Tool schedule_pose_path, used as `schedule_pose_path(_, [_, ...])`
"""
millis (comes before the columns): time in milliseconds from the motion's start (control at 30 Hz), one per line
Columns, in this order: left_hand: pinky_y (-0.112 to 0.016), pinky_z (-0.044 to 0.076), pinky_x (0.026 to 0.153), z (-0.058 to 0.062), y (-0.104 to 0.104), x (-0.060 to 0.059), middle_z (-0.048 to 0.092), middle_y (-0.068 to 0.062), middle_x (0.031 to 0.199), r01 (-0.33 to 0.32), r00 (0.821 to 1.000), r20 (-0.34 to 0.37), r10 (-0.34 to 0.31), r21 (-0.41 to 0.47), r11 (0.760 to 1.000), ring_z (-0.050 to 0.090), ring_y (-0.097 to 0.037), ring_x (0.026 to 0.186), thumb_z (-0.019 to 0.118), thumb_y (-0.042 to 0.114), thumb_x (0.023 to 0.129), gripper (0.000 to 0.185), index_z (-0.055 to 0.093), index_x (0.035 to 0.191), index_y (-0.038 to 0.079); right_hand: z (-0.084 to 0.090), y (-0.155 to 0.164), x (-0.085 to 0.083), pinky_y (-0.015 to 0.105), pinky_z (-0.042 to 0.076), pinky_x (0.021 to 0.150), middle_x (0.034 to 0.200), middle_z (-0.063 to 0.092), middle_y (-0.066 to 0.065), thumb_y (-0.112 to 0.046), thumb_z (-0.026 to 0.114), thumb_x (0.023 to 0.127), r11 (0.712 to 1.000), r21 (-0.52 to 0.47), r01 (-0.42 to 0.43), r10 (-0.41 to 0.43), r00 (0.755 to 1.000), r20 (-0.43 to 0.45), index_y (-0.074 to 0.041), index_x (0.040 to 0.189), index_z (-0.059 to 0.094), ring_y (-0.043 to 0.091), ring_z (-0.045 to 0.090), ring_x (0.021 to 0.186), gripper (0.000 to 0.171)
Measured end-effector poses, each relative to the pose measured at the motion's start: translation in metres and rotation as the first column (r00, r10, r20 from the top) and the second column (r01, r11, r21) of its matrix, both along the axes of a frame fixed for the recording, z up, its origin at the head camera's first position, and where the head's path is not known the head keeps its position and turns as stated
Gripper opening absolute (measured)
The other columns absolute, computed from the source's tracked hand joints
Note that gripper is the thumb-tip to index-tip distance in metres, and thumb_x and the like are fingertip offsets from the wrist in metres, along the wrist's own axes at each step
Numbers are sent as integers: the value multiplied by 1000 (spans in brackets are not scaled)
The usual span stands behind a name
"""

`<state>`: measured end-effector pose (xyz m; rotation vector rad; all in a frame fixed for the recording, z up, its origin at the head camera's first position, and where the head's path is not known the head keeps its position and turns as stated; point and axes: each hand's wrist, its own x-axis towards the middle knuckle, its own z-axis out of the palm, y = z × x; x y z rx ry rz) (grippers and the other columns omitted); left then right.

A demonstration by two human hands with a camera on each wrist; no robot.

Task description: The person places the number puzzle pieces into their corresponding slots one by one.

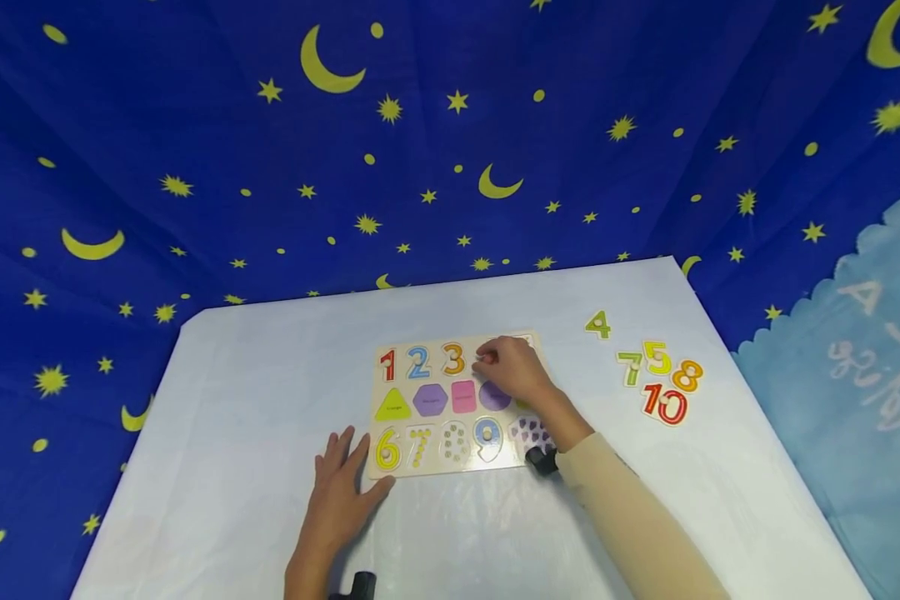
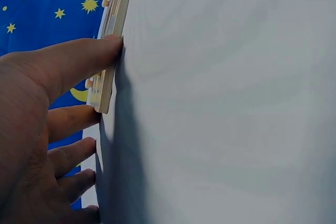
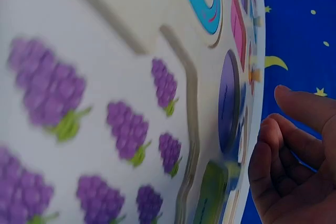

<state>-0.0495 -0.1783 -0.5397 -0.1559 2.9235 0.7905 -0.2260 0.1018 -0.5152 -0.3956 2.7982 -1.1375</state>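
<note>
A wooden number puzzle board (image 1: 412, 473) lies on the table. Its top row shows the red 1 (image 1: 387, 365), blue 2 (image 1: 418, 363) and orange 3 (image 1: 453, 359). Yellow 6 (image 1: 387, 450) and blue 9 (image 1: 487, 435) sit in the bottom row, with picture-filled slots between and beside them. My left hand (image 1: 337, 500) spreads at the lower left corner, its thumb (image 2: 79, 59) against the front edge. Over the top row, right of the 3, hovers my right hand (image 1: 517, 367); in the right wrist view its fingers bend loosely, with a bare gap before the thumb (image 3: 304, 106).
Right of the board lie loose number pieces: green 4 (image 1: 598, 325), green 7 (image 1: 630, 367), yellow 5 (image 1: 656, 357), orange 8 (image 1: 687, 375) and red 10 (image 1: 665, 404). A blue star-patterned cloth (image 1: 420, 150) hangs behind the white table (image 1: 255, 400).
</note>
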Motion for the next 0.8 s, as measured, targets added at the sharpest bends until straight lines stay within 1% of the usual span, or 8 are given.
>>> schedule_pose_path(133, [-52, 1, 115, 1, 0, 0, 23, -16, 156, -9, 1000, 10, 9, 6, 1000, 4, -35, 145, 75, 43, 80, 81, 42, 144, 5, -1, 7, 1, 29, 50, 68, 78, 62, -3, -19, 72, 84, 1000, -9, -1, 1, 1000, 2, -6, 104, 72, 13, 56, 71, 24])
schedule_pose_path(333, [-52, 1, 115, -1, -1, 0, 23, -15, 156, -10, 1000, 2, 10, 3, 1000, 4, -33, 145, 75, 44, 80, 81, 43, 144, 6, -1, 20, 2, 29, 50, 66, 78, 62, -2, -12, 69, 84, 999, -31, 13, -14, 1000, -20, -5, 102, 72, 13, 57, 70, 20])
schedule_pose_path(533, [-51, 1, 116, -1, -2, 0, 23, -14, 156, -20, 1000, 1, 20, -5, 1000, 3, -33, 145, 75, 44, 79, 82, 43, 145, 7, 1, 36, 5, 31, 49, 66, 79, 63, 0, -15, 69, 85, 998, -61, 15, -17, 1000, -26, -3, 101, 72, 15, 56, 70, 20])
schedule_pose_path(633, [-51, 1, 116, -1, -2, -1, 23, -14, 156, -18, 1000, 1, 18, -1, 1000, 3, -33, 145, 76, 44, 79, 82, 43, 145, 7, 3, 45, 6, 31, 47, 67, 80, 62, 0, -18, 69, 87, 998, -59, 23, -24, 1000, -9, -4, 102, 71, 17, 55, 73, 20])
schedule_pose_path(800, [-50, 1, 116, 0, -1, -1, 23, -14, 156, -18, 1000, 22, 18, 6, 1000, 3, -32, 145, 75, 44, 79, 82, 42, 145, 7, 5, 55, 8, 32, 47, 68, 82, 62, 0, -19, 69, 88, 998, -47, 37, -36, 999, 19, -5, 105, 70, 17, 55, 75, 22])
